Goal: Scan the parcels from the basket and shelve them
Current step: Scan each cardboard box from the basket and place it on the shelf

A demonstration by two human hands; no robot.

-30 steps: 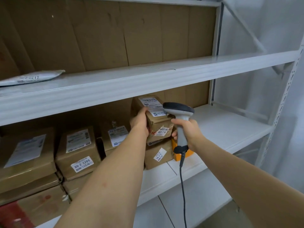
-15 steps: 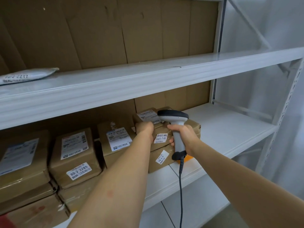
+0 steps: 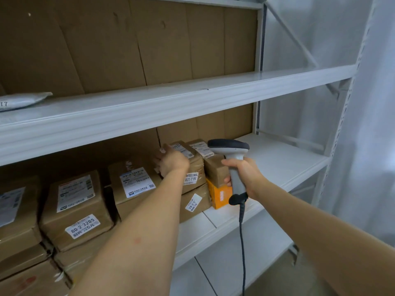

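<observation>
1. A brown parcel (image 3: pixel 193 162) is held by the left hand (image 3: pixel 173 162) on top of a stack, on the shelf (image 3: pixel 277 159).
2. A scanner (image 3: pixel 232 161) is gripped by the right hand (image 3: pixel 245 174), just right of that parcel.
3. Many labelled parcels are already shelved left of the stack; this one appears nearly placed.
4. The basket is not seen, so the remaining parcels cannot be counted.
5. The left fingers are hidden behind the parcel.

Open room: the right part of the middle shelf (image 3: pixel 277 159) is bare.
Blocked: brown boxes (image 3: pixel 77 208) pack its left part, side by side and stacked.
Above: the upper shelf (image 3: pixel 192 103) hangs close over the boxes.
</observation>
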